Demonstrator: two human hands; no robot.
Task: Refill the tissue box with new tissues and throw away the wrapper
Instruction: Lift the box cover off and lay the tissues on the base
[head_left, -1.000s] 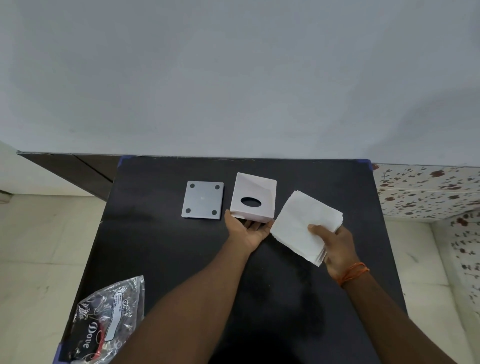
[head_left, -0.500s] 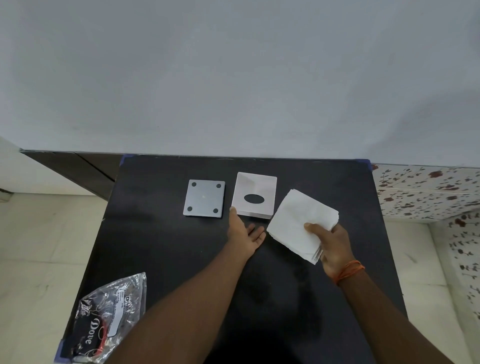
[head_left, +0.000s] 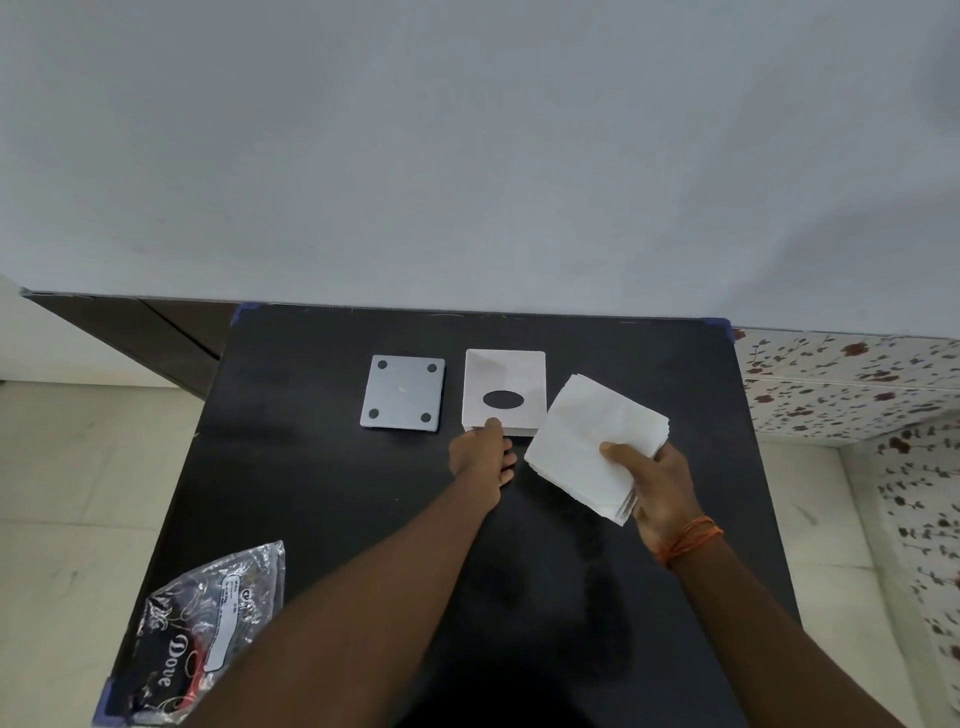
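Since earlier, left hand (head_left: 480, 449) tipped the tissue box (head_left: 504, 391) flat, grip loose; right hand (head_left: 657, 486) grips tissues (head_left: 587, 436); filling remains, wrapper (head_left: 208, 629) at seven o'clock.

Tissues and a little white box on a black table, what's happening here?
A person is refilling a tissue box. The right hand holds a stack of tissues above the black table. The left hand touches the near edge of the white tissue box, which lies with its oval opening up. Its grey base plate lies beside it, and the empty wrapper sits at the near left corner.
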